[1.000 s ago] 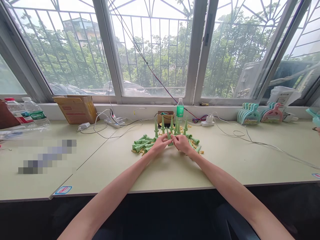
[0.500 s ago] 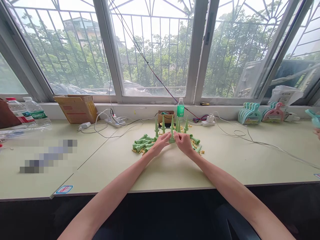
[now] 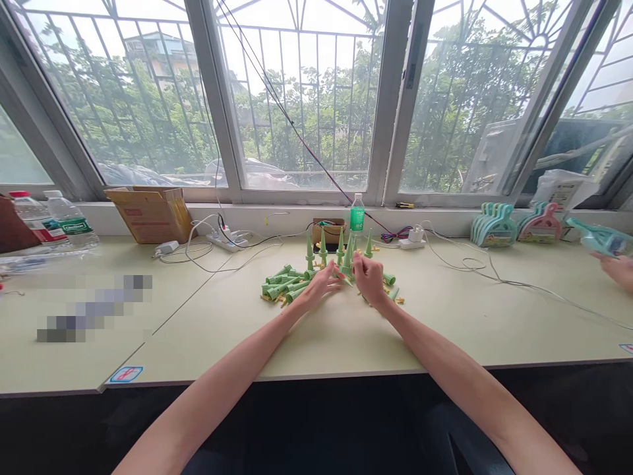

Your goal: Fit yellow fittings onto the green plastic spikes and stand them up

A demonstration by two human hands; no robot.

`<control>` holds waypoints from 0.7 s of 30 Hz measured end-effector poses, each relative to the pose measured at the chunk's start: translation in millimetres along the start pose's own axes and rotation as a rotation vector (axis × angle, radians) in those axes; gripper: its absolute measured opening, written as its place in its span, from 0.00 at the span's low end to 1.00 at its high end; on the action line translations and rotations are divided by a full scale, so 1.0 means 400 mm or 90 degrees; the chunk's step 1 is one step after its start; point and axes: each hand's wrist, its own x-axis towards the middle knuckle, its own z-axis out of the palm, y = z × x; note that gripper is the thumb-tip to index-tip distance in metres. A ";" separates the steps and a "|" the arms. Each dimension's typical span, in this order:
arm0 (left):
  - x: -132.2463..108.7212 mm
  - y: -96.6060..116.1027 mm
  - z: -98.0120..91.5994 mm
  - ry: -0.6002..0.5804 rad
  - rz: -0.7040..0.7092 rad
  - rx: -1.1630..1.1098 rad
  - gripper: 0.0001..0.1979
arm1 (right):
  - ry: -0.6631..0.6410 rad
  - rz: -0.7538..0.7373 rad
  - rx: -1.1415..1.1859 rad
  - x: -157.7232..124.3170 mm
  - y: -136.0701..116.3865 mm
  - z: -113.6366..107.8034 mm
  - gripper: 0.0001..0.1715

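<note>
Both my hands are over the middle of the table, among green cone-shaped plastic plant-watering spikes. My right hand [image 3: 368, 277] is closed, its thumb side against an upright green spike [image 3: 347, 261]. Left of that spike is my left hand [image 3: 322, 285], its fingers stretched out and apart; a pale pointed tip shows just beyond them, and I cannot tell whether they touch it. Several more spikes [image 3: 310, 253] stand upright behind my hands. A pile of loose green spikes [image 3: 279, 286] lies left of my left hand, with small yellow parts [image 3: 266, 298] among them.
A small open cardboard box [image 3: 329, 232] and a green-labelled bottle [image 3: 357, 214] stand behind the spikes. White cables [image 3: 475, 265] and a power strip [image 3: 228, 239] lie toward the window. Another person's hand [image 3: 616, 269] holds a teal plastic item at right. Teal hangers [image 3: 494, 225] stand nearby.
The upright spike between my hands has moved slightly right and away from me, along with my right hand. My left fingers have spread. At right, the other person's hand has come further into view.
</note>
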 end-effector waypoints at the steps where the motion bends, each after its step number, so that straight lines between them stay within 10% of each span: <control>1: -0.001 0.000 0.002 0.003 0.002 0.024 0.30 | -0.002 0.000 -0.003 0.000 0.000 0.000 0.30; 14: 0.007 -0.005 -0.011 0.132 0.007 0.280 0.34 | -0.096 -0.024 0.001 -0.001 0.021 0.016 0.29; 21: -0.011 0.027 0.011 0.087 0.180 0.277 0.25 | -0.159 -0.022 0.032 0.003 0.030 0.017 0.30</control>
